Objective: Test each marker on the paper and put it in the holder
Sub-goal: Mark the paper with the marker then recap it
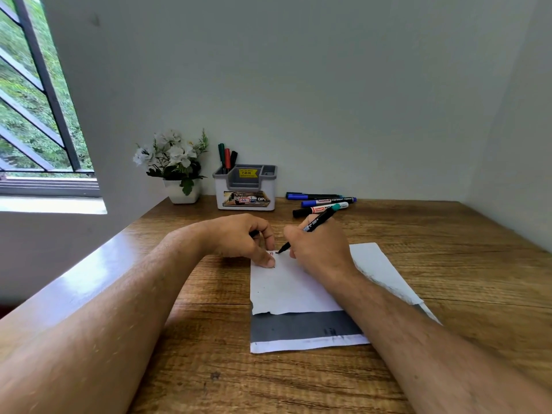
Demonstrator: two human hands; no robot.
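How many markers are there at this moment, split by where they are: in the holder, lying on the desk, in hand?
In the holder: 3 (green, red, black caps)
Lying on the desk behind the paper: 3
In the right hand, tip on the paper: 1
Total: 7 markers

Home study corner: wooden desk (448,234), flower pot (182,191), window (35,115).

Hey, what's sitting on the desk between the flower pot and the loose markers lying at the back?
In the head view, the white and grey holder stands between the flower pot and the loose markers, with three markers upright in it.
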